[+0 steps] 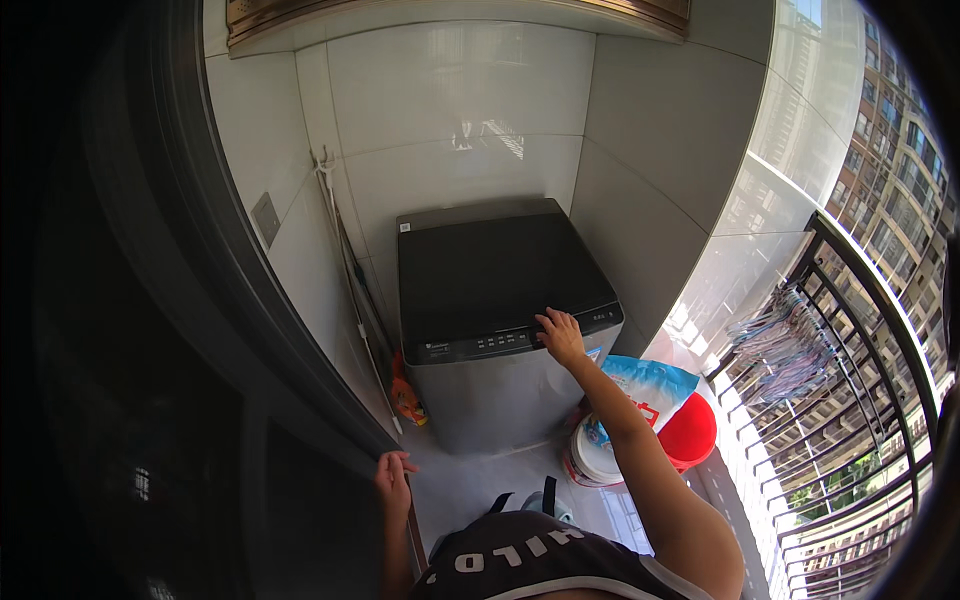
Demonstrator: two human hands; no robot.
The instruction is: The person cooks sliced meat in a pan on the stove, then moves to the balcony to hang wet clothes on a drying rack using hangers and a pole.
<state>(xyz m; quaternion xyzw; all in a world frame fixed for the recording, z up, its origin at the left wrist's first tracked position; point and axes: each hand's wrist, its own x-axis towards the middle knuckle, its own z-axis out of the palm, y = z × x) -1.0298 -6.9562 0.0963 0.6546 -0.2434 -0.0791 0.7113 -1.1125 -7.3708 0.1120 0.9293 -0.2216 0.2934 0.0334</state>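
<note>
A top-loading washing machine [506, 274] with a dark, closed lid and grey body stands in the tiled alcove before me. My right hand [562, 335] reaches over its front edge. The fingers are spread, and the fingertips are at the lid's front rim, just above the control panel [502, 343]. Nothing is held in that hand. Lower down, my left hand [393, 480] is at the edge of a dark door frame [330, 397], fingers bent towards the right. Whether it grips the frame I cannot tell.
Poles [349, 277] lean in the left corner, above an orange bag [407, 394]. To the right are a white bucket [589, 457], a blue-and-white bag [652, 375] and a red bucket [690, 431]. Hangers [787, 345] hang by the black balcony railing [885, 292].
</note>
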